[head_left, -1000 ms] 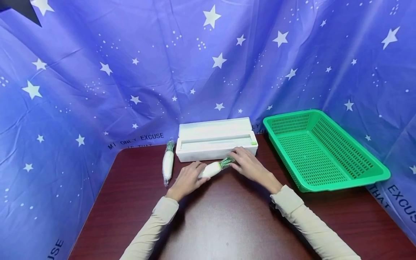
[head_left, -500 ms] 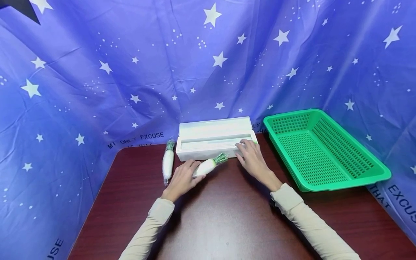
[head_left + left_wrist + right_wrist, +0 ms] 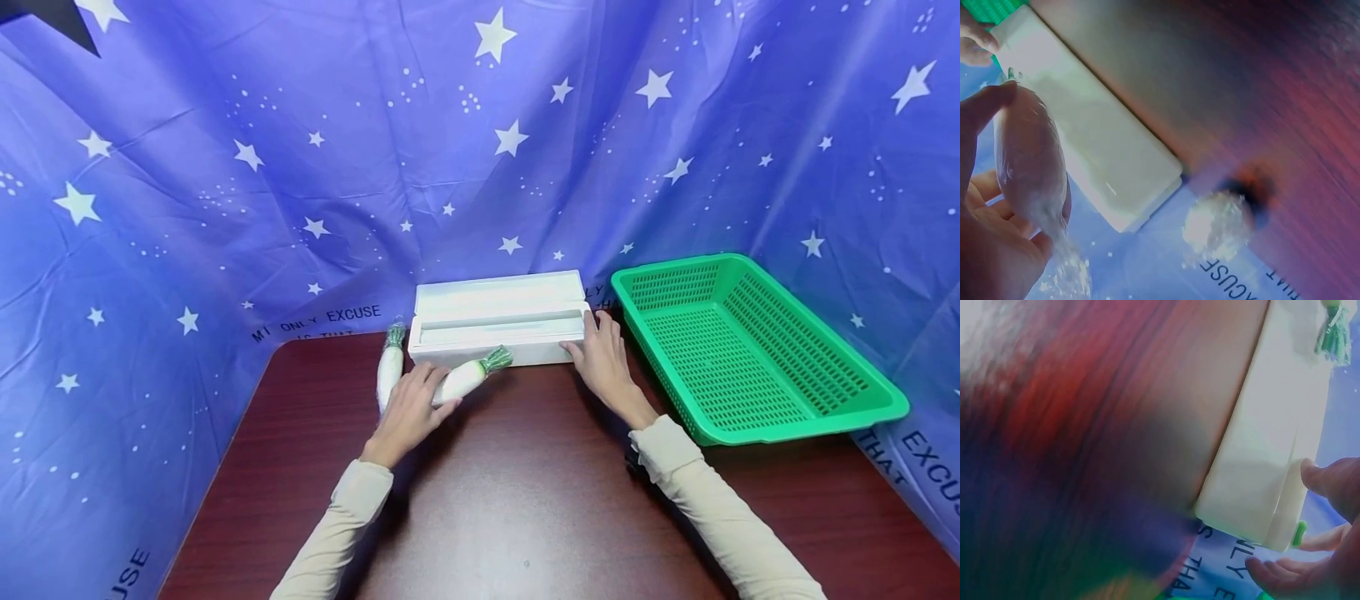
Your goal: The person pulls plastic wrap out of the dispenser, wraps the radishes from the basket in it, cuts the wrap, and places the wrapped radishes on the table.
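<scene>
My left hand (image 3: 408, 410) grips the body of a film-wrapped white radish (image 3: 459, 383), its green tops pointing right toward a cling film dispenser (image 3: 510, 354). In the left wrist view, thumb and fingers curl round the radish (image 3: 1032, 153), with a loose film tail hanging below. The dispenser is a long white box with its lid tilted up at the back. My right hand (image 3: 606, 360) holds its right end, thumb at the front edge and fingers past the end. A green tab (image 3: 1299, 534) shows beside those fingers. Another wrapped radish (image 3: 390, 367) lies left of the dispenser, partly behind my left hand.
A green slotted plastic basket (image 3: 750, 367) stands at the right of the dark red-brown table (image 3: 510, 500). Purple-blue star-printed cloth (image 3: 360, 167) hangs close behind and at both sides of the table.
My right hand has let go of the radish's leafy end and moved to the dispenser's right end. The left hand has carried the radish a little to the left.
</scene>
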The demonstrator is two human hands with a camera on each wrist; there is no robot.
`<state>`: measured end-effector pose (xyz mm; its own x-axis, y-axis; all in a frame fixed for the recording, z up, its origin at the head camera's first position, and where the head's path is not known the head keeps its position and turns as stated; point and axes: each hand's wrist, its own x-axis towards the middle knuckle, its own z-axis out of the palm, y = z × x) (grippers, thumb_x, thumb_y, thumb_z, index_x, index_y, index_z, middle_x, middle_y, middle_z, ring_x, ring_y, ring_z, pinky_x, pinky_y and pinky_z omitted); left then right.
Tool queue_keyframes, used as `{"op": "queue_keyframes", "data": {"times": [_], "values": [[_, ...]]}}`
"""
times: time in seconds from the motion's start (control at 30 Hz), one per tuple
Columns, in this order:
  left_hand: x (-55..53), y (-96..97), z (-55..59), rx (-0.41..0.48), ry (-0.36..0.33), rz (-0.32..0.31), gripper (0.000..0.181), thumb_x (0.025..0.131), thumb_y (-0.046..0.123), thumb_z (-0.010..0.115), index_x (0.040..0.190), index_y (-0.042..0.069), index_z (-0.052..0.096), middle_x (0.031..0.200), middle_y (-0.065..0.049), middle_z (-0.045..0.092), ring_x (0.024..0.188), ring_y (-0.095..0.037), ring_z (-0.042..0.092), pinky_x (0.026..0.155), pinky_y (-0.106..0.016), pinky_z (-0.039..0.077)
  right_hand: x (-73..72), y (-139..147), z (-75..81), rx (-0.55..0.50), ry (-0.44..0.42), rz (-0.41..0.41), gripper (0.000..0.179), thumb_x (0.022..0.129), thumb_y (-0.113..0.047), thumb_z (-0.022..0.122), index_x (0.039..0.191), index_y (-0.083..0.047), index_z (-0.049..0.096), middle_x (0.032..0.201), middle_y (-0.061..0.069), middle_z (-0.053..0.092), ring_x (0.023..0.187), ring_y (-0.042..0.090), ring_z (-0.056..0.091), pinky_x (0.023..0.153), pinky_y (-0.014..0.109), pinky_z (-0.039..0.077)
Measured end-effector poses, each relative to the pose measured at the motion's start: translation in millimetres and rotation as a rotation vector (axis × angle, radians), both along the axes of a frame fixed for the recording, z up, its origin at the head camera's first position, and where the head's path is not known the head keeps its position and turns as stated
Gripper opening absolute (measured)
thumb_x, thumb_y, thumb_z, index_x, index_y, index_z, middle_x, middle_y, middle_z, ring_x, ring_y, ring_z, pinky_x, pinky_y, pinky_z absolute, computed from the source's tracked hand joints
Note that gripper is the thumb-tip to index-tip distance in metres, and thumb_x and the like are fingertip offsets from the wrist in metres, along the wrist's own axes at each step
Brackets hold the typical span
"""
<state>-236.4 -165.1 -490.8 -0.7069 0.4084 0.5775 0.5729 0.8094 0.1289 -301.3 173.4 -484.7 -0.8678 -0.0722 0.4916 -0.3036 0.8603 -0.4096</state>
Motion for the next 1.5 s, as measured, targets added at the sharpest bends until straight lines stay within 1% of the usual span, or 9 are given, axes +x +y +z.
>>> {"op": "queue_keyframes", "data": {"times": [0.13,0.23,0.5,0.67,0.83,0.97,1.2,1.4,1.5], "values": [[1.8,-7.2,2.1,0.012,0.019,0.015,0.052,0.082,0.024,0.09,0.123,0.002,0.069,0.111,-0.011,0.066,0.096,-0.03,0.061,0.081,-0.046,0.051,-1.3,1.4,0.0,-0.052,-0.08,0.0,0.071,0.095,-0.024,0.079,0.141,0.018,0.046,0.134,0.04,0.049,0.122,0.057,0.05,0.1,0.065,0.047],[2.4,-14.1,3.8,0.016,0.048,0.027,0.053,0.081,0.022,0.091,0.126,0.002,0.069,0.115,-0.013,0.066,0.1,-0.033,0.061,0.083,-0.047,0.048,-2.5,3.1,-1.0,-0.059,-0.107,0.0,0.069,0.095,-0.025,0.079,0.138,0.019,0.047,0.133,0.04,0.05,0.121,0.055,0.052,0.1,0.063,0.047],[-1.0,-40.1,7.1,0.04,0.136,0.086,0.057,0.076,0.016,0.093,0.126,0.003,0.072,0.112,-0.017,0.065,0.098,-0.037,0.058,0.082,-0.049,0.041,-6.0,6.3,-0.2,-0.066,-0.099,0.01,0.067,0.094,-0.025,0.08,0.131,0.022,0.051,0.127,0.04,0.053,0.116,0.054,0.054,0.098,0.063,0.048],[-1.1,-57.3,8.9,0.079,0.141,0.113,0.057,0.076,0.014,0.093,0.128,0.005,0.071,0.112,-0.018,0.064,0.096,-0.038,0.057,0.081,-0.05,0.04,-6.9,6.3,3.1,-0.06,-0.112,0.012,0.066,0.093,-0.025,0.081,0.13,0.022,0.052,0.126,0.039,0.054,0.117,0.053,0.055,0.098,0.062,0.048],[0.5,-71.9,9.1,0.14,0.14,0.189,0.054,0.079,0.017,0.091,0.127,0.001,0.07,0.108,-0.02,0.063,0.091,-0.039,0.057,0.076,-0.049,0.041,-6.6,6.1,3.3,-0.05,-0.114,0.015,0.066,0.093,-0.024,0.081,0.129,0.023,0.053,0.124,0.04,0.055,0.115,0.054,0.056,0.096,0.063,0.049],[1.1,-79.6,11.3,0.191,0.122,0.283,0.051,0.082,0.022,0.089,0.123,0.0,0.069,0.103,-0.021,0.061,0.087,-0.041,0.057,0.071,-0.051,0.044,-6.1,6.5,4.2,-0.041,-0.124,0.011,0.066,0.093,-0.026,0.081,0.128,0.022,0.054,0.125,0.04,0.055,0.115,0.054,0.056,0.095,0.062,0.05],[-0.8,-87.6,10.9,0.302,0.079,0.41,0.05,0.083,0.027,0.088,0.119,-0.003,0.07,0.099,-0.024,0.061,0.088,-0.046,0.06,0.07,-0.061,0.049,-7.2,7.1,6.3,-0.034,-0.138,0.014,0.063,0.092,-0.026,0.082,0.123,0.021,0.055,0.123,0.04,0.056,0.112,0.055,0.058,0.092,0.063,0.05],[-7.8,-91.4,7.6,0.378,-0.017,0.51,0.049,0.087,0.03,0.085,0.118,-0.005,0.071,0.098,-0.028,0.066,0.083,-0.051,0.064,0.069,-0.064,0.05,-8.0,8.5,5.7,-0.035,-0.138,0.018,0.06,0.093,-0.026,0.081,0.121,0.021,0.056,0.122,0.041,0.057,0.111,0.055,0.058,0.091,0.063,0.051],[-11.2,-93.1,9.6,0.404,-0.101,0.55,0.048,0.09,0.032,0.082,0.117,-0.006,0.072,0.101,-0.032,0.068,0.085,-0.056,0.065,0.071,-0.066,0.05,-7.3,9.1,6.7,-0.034,-0.145,0.024,0.06,0.093,-0.026,0.081,0.121,0.021,0.055,0.123,0.041,0.056,0.111,0.055,0.058,0.09,0.063,0.05]]}}
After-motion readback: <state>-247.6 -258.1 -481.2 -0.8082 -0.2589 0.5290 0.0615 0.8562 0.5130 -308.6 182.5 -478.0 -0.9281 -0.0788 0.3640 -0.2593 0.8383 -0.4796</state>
